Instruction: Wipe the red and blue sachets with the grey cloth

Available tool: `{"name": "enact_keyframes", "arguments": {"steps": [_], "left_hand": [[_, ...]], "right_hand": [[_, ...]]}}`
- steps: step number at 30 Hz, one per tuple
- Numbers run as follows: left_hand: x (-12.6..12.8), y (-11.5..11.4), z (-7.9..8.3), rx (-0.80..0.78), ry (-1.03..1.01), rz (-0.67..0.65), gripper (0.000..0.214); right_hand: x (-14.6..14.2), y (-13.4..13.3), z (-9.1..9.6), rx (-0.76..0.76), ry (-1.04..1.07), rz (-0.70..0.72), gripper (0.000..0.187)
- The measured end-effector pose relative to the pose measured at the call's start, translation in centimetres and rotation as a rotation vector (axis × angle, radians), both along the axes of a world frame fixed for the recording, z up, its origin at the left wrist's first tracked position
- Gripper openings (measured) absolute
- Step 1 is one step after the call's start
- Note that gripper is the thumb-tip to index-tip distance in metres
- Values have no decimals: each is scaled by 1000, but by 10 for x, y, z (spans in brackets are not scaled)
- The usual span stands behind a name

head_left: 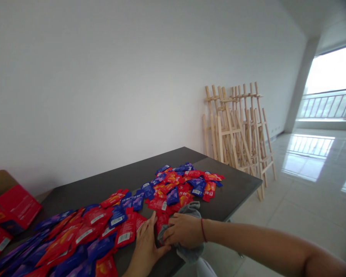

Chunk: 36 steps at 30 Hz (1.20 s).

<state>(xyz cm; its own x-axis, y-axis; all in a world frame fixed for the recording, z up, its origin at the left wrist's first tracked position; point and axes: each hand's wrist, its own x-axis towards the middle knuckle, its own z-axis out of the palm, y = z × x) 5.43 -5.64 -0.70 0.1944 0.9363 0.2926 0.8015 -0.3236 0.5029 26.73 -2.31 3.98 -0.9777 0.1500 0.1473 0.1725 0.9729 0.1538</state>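
Note:
My right hand [184,232] is closed around a grey cloth [190,209], bunched up near the front edge of the dark table [187,156]. Part of the cloth shows under the fingers, over a red packet [162,220]. On the other side of that packet lies my left hand [146,246], fingers stretched out and thumb spread toward the cloth. Its fingertips rest at the packet's edge. Red and blue flat packets surround both hands: one heap [178,184] spreads beyond them, and a larger pile [86,231] covers the left side.
Red boxes [19,204] stand at the table's left end, one with a raised cardboard flap. A white wall [103,84] runs behind the table. Several wooden easels [233,130] lean there on the right, above a glossy tiled floor [300,196]. A railed window [331,84] is farther off.

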Motion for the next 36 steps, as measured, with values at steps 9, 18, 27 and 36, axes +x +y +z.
{"name": "enact_keyframes", "arguments": {"steps": [9,18,27,36], "left_hand": [[1,0,-4,24,-27,-16,99],[3,-3,7,-34,-44,-14,98],[2,4,-9,54,-59,34,107],[4,-1,2,-46,-33,-88,115]], "right_hand": [[21,-8,-5,-61,66,-248,33],[-34,18,6,3,6,-493,26],[-50,29,3,90,-23,-313,27],[-20,16,-1,48,-18,-175,22]]}}
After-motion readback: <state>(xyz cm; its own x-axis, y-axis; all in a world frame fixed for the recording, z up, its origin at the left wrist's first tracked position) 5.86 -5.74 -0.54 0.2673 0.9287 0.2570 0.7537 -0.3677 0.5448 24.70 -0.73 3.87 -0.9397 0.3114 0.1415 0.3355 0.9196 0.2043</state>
